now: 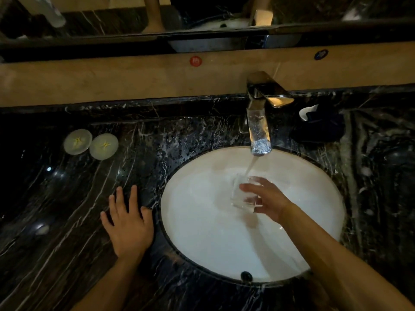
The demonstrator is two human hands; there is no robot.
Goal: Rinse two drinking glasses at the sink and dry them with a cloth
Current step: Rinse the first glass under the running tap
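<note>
My right hand [267, 199] grips a clear drinking glass [239, 194] over the white oval sink [202, 232]. Water streams from the chrome faucet [258, 131] down into the glass's open top. My left hand [126, 221] rests flat on the dark marble counter [67, 221] just left of the basin, fingers spread and holding nothing. A dark cloth [318, 126] lies bunched on the counter to the right of the faucet. I see no second glass.
Two round white coasters or lids [91, 143] with yellow marks sit side by side at the counter's back left. A small white dish [306, 112] peeks from under the cloth. A tan backsplash ledge and a mirror run along the back.
</note>
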